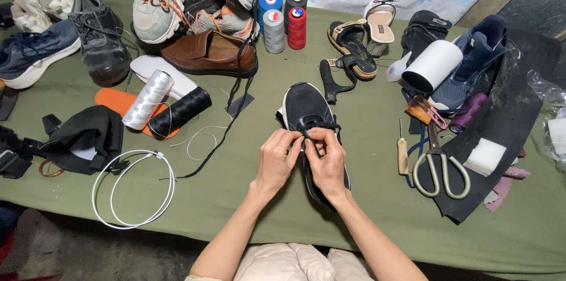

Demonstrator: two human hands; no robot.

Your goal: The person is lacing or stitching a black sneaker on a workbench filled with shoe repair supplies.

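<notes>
A sneaker (306, 110) lies mid-worktop (247, 198), toe away from the person, with both hands on its laces. Two thread cones (168, 104) rest on an insole to its left, a wire loop (132, 189) nearer the edge. Scissors (439, 166) and an awl (402, 151) lie to its right. Four thread spools (283, 18) stand behind it, beside a pile of shoes (194, 10).

Both forearms are bare, with no sleeves reaching into view. The left hand (276, 157) and right hand (326, 160) wear no gloves, rings or watch. Below the arms, a pale cream quilted garment (289, 262) covers the lap.
</notes>
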